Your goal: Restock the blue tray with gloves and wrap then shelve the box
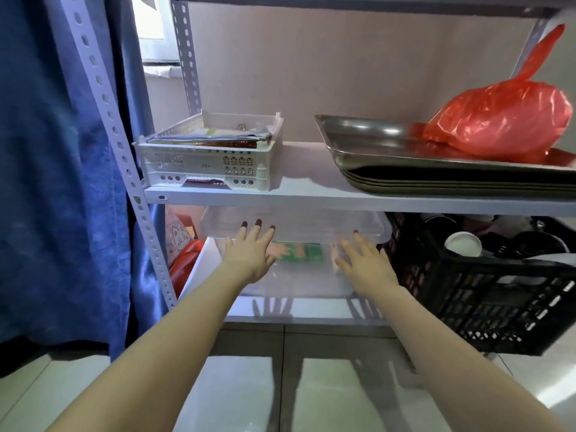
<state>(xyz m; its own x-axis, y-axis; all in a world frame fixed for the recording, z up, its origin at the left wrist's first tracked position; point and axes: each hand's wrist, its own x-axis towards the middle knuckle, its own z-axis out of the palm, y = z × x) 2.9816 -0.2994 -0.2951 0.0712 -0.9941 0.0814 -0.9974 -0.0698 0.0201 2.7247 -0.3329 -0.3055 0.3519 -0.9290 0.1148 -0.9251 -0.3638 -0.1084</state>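
Observation:
A clear plastic lidded box sits on the lower shelf of a metal rack. Through its front wall I see a green packet inside. My left hand lies flat against the box's left front with fingers spread and straight. My right hand lies flat against the right front, fingers straight too. Neither hand curls round anything. No blue tray is in view.
A black crate with cups stands right of the box. Red items sit to its left. The upper shelf holds a white basket, stacked steel trays and a red bag. A blue curtain hangs left.

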